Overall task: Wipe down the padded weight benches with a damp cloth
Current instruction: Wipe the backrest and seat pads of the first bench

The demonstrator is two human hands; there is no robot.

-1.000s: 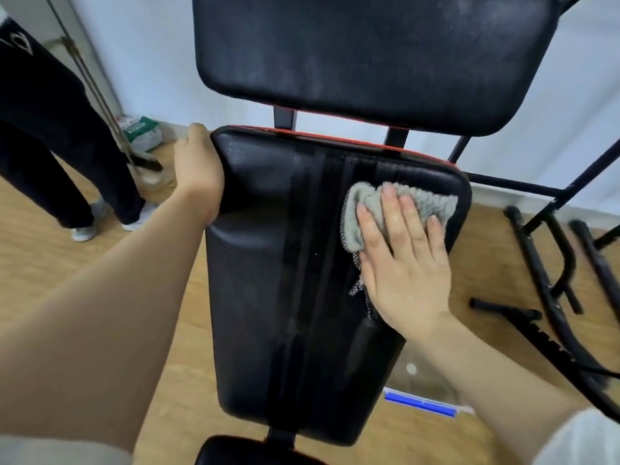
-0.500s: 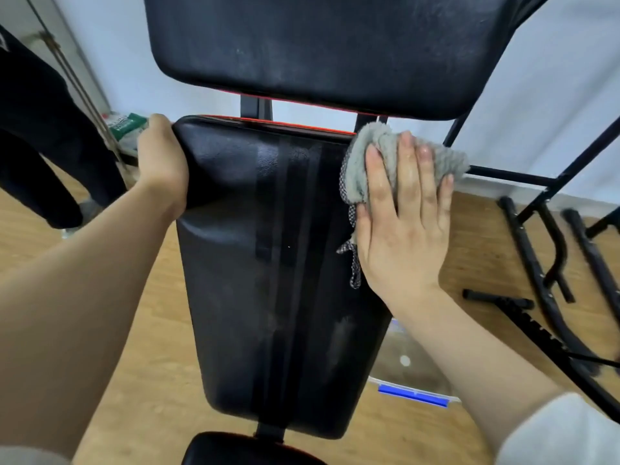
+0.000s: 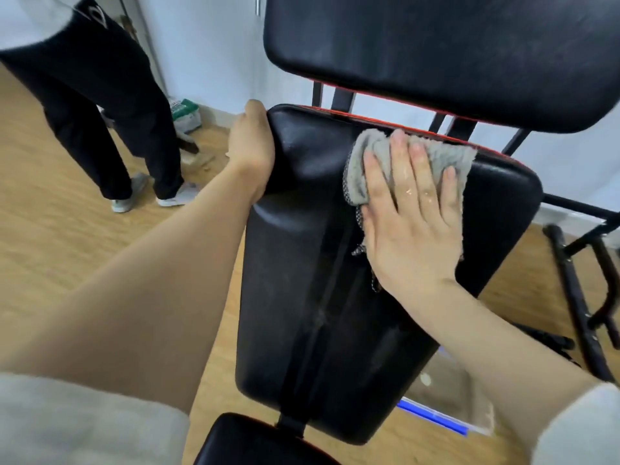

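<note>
Three black pads (image 3: 436, 55), one grey cloth (image 3: 436, 156). Right hand (image 3: 409, 223) flat on cloth; left hand (image 3: 251, 146) grips middle pad (image 3: 318, 263).

Legible text, numbers, brands: none can be read.

Item 1: black trousers (image 3: 100, 68) of a person standing at upper left. A white outline emblem (image 3: 96, 15) sits near the hip; no letters can be made out in it.

Item 2: green-and-white package (image 3: 186, 113) on the floor (image 3: 50, 246) against the wall (image 3: 208, 45). It carries print on its face, too small and blurred to read.
</note>
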